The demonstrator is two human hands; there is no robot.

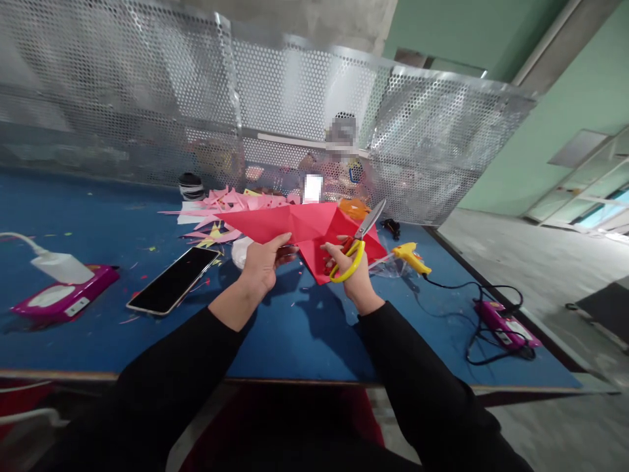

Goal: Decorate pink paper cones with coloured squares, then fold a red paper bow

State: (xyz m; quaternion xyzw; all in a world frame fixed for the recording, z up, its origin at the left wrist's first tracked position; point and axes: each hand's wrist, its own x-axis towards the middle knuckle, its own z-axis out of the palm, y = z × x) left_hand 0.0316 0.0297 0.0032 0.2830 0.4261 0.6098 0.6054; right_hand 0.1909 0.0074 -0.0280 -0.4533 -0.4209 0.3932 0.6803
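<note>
Head: left hand [260, 263] angled inward, pinching red paper [314, 221]

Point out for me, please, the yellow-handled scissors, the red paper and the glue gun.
Scissors [364, 229]: head view, on the metal blades.
Red paper [313, 225]: head view, on its upper middle part.
Glue gun [411, 257]: head view, on its yellow body.

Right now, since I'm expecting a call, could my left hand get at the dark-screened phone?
Probably yes: the phone lies left of your left hand with nothing tall between, though that hand would likely have to release the red paper.
</note>
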